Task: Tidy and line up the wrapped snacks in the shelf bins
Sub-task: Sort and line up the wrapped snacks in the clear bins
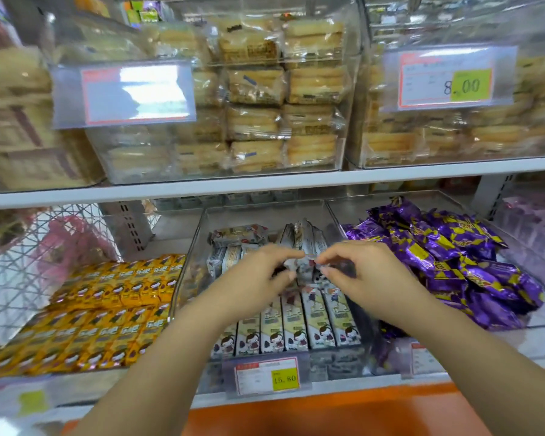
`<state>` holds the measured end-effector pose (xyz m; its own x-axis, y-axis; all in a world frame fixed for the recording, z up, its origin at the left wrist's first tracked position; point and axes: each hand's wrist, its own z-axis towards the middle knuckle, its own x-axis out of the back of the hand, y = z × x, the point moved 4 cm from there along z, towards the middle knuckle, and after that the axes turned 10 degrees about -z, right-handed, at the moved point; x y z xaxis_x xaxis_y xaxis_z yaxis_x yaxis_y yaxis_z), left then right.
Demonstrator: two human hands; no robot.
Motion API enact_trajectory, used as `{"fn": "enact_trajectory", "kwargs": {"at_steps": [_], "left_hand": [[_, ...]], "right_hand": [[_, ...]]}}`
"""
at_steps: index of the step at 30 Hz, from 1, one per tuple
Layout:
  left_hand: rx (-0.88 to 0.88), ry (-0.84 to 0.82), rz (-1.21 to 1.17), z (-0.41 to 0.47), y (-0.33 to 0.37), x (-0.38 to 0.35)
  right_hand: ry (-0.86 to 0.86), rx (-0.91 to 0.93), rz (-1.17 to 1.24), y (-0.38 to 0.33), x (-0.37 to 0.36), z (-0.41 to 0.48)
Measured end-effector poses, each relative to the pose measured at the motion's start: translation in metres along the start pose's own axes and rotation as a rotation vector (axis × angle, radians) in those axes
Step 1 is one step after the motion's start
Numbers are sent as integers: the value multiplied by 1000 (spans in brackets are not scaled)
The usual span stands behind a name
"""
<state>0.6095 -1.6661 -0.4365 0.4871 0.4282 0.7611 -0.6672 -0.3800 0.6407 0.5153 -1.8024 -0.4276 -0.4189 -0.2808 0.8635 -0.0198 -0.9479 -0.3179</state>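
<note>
White wrapped snacks with a cartoon girl [291, 325] stand in a neat front row inside the clear middle bin [202, 234] on the lower shelf. Behind that row more of them [299, 236] lie loose and tilted. My left hand [255, 278] and my right hand [362, 272] meet over the middle of the bin. Both pinch one white snack pack [306, 267] between thumb and fingers, just above the row. The pack is partly hidden by my fingers.
Yellow wrapped snacks [107, 309] fill the left bin in rows. Purple wrapped snacks [453, 259] are heaped in the right bin. Clear bins of wrapped pastries [255, 89] sit on the shelf above. A price tag [266, 376] hangs on the front rail.
</note>
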Motion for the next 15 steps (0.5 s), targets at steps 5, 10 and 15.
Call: {"fn": "enact_trajectory", "kwargs": {"at_steps": [5,10,15], "left_hand": [[9,371,13,-35,-39,60],[63,486,17,-58,-73,77],[95,489,-3,-62,-93,84]], "right_hand": [[-134,16,-11,-34,-32,31],[-258,-20,-137,-56,-78,78],[-319,-138,-440,-67,-115,104]]}}
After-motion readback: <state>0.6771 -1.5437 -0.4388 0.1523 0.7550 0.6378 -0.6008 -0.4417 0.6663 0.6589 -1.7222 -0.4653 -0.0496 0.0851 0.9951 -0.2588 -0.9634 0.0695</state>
